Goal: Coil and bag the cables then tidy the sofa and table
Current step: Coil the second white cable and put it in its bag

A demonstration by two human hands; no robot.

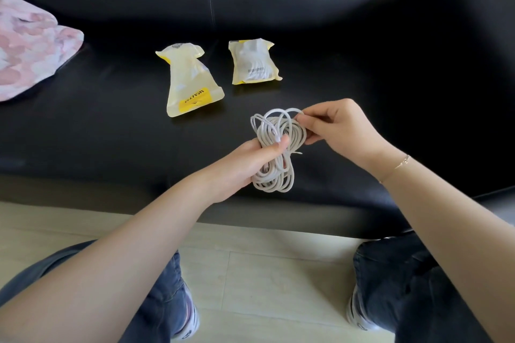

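Gripping the middle of a white cable bundle (274, 153), the left hand (245, 166) is seen above the front part of the black sofa seat (111, 125), its fingers curled round the coil and its thumb pressed over the strands near a pale connector tip. The upper loops of the same coil are pinched by the right hand (341, 128), whose thumb and fingertips are closed on the strands at the top right, while the lower loops hang free below the left palm. A thin bracelet (401, 162) is worn on the right wrist.

Two yellowish plastic bags are laid on the seat beyond the hands, well apart from the cable. The left bag (192, 83) is longer, with a yellow label near its closer end; the right bag (254, 62) is shorter and appears to be filled with something white, though the contents cannot be made out clearly. A pink patterned cloth (30, 44) is lying at the far left of the seat. Below the sofa edge, pale floor boards (267, 267) are visible between two knees in blue jeans
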